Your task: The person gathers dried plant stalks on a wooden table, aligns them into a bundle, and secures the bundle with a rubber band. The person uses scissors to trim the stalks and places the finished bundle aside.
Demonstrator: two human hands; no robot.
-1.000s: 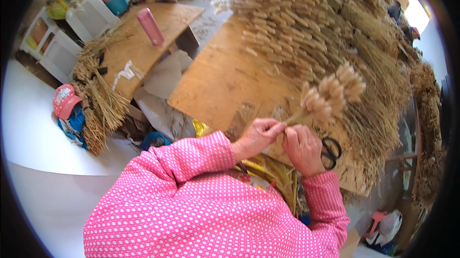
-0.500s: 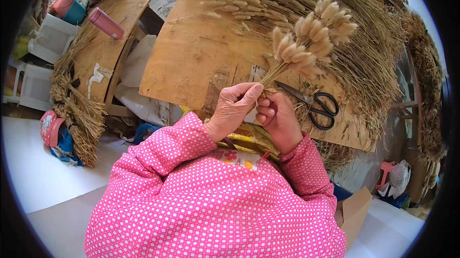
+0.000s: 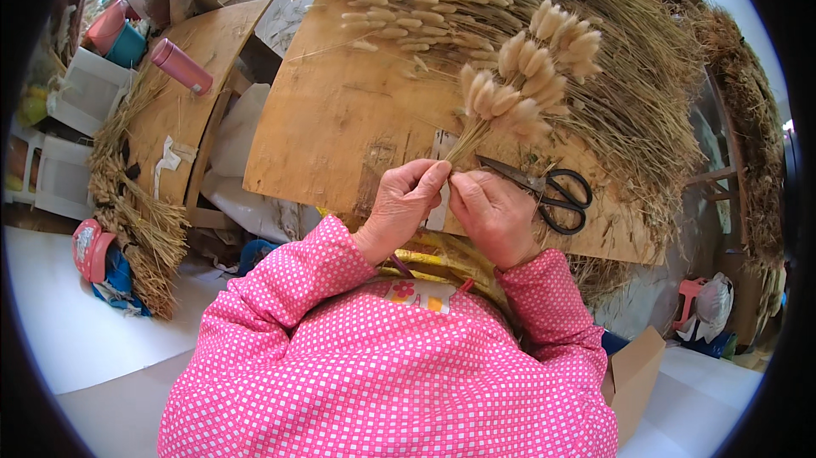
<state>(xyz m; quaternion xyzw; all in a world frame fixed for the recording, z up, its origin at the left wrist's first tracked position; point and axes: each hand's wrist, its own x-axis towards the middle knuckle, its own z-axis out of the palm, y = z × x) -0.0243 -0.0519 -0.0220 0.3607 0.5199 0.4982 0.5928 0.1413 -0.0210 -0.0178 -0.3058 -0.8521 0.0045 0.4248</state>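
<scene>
My fingers on both hands are pinched shut around the stems of a small bunch of dried grass, held just above the wooden tabletop. The bunch looks gathered but not yet trimmed; the scissors lie untouched beside my right hand. Its fluffy tan heads fan upward.

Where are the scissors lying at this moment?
In the head view, the scissors lie on the wooden board, just right of the right hand and below the dried grass bunch.
</scene>
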